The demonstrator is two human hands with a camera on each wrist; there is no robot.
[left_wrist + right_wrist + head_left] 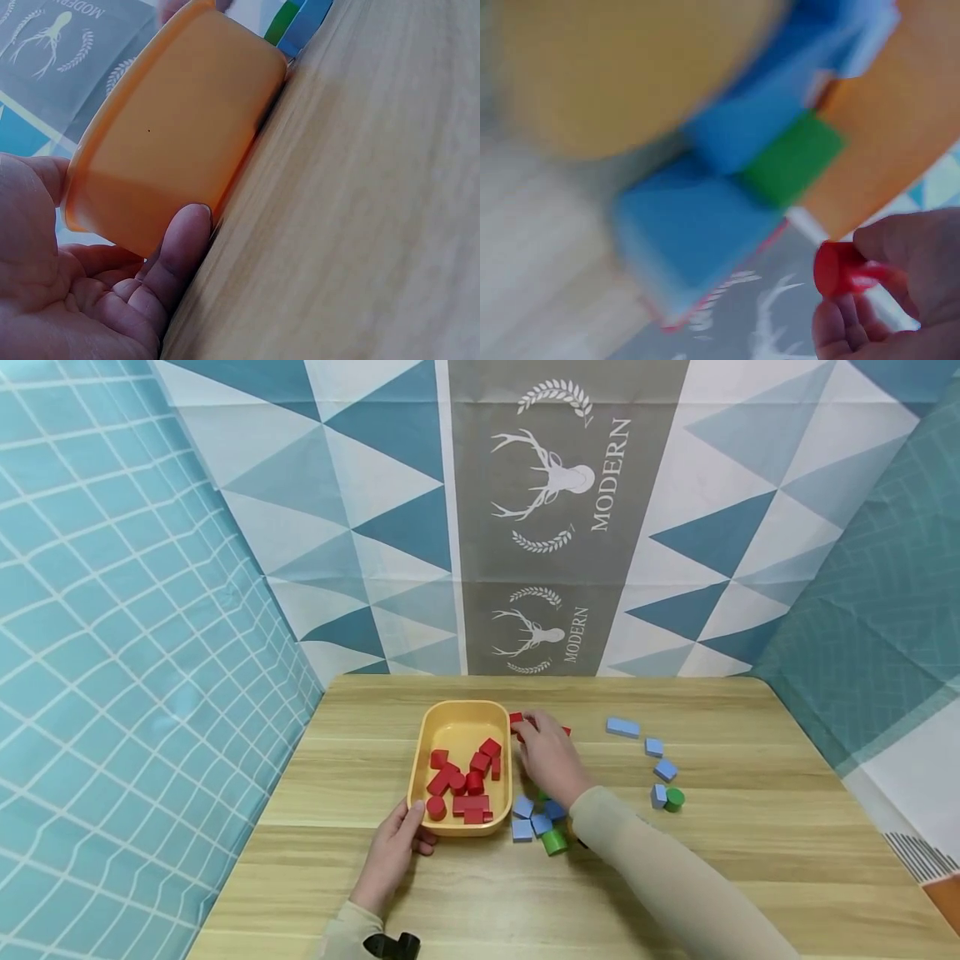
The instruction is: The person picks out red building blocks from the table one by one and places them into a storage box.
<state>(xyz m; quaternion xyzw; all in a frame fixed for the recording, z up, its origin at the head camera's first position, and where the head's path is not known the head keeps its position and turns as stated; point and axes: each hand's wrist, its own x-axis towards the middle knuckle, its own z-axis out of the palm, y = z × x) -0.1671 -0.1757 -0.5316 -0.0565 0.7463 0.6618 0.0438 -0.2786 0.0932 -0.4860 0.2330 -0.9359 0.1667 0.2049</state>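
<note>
My left hand [393, 852] grips the near left corner of a yellow-orange plastic bin [459, 733], its thumb at the rim. In the left wrist view the bin's outer wall [187, 120] stands on the wood, the fingers against its end. Several red blocks [471, 804], among them cylinders and cuboids, lie inside the bin. Just right of the bin, my right hand [551, 756] pinches a red cylinder block [836, 268] between thumb and fingers, seen in the right wrist view. A red block [516, 718] shows beside the fingertips, and another red piece [566, 731] is partly hidden behind the hand.
Blue blocks [522, 831] and a green cylinder [554, 842] cluster by the bin's near right corner, partly under the right forearm. Farther right lie a long blue block [622, 727], several smaller blue ones and another green cylinder [674, 799]. Patterned cloth hangs behind the wooden table [300, 877].
</note>
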